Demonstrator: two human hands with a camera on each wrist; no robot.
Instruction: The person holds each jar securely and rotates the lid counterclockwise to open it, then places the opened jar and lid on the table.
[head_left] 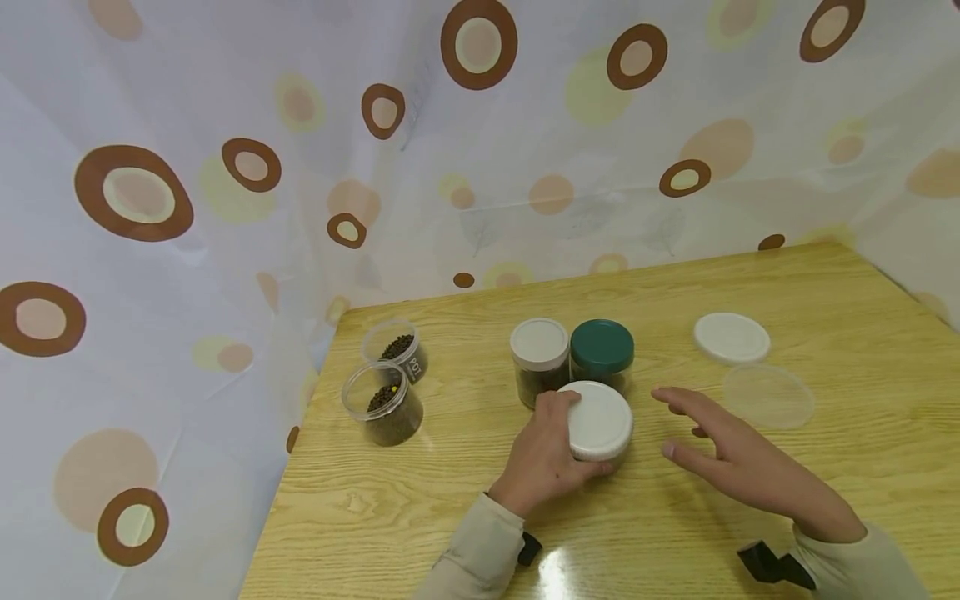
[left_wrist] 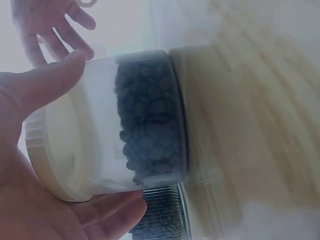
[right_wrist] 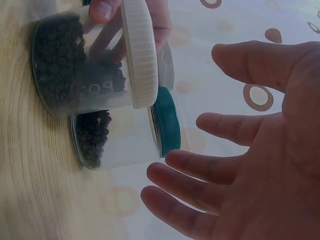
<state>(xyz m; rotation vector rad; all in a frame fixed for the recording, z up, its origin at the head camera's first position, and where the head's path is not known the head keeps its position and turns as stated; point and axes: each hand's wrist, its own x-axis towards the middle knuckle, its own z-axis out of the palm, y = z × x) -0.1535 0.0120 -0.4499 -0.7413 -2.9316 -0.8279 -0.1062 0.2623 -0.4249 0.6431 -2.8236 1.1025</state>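
Observation:
My left hand [head_left: 546,460] grips a clear jar with a white ribbed lid [head_left: 597,422], thumb on one side and fingers on the other. Dark pellets fill the lower part of this jar [left_wrist: 145,117], which stands upright on the table. My right hand [head_left: 738,462] is held apart to the right of it, fingers spread and nothing in them. Just behind the gripped jar are a jar with a green lid [head_left: 602,345] and a taller jar with a white lid [head_left: 540,343], both with dark contents.
On the left stand two lidless clear tubs of dark pellets, the nearer tub [head_left: 393,421] with a yellow bit in it and the farther tub [head_left: 414,363] behind. A loose white lid [head_left: 732,337] and a translucent disc [head_left: 768,397] lie at the right. A patterned curtain [head_left: 547,133] hangs behind the wooden table [head_left: 360,517].

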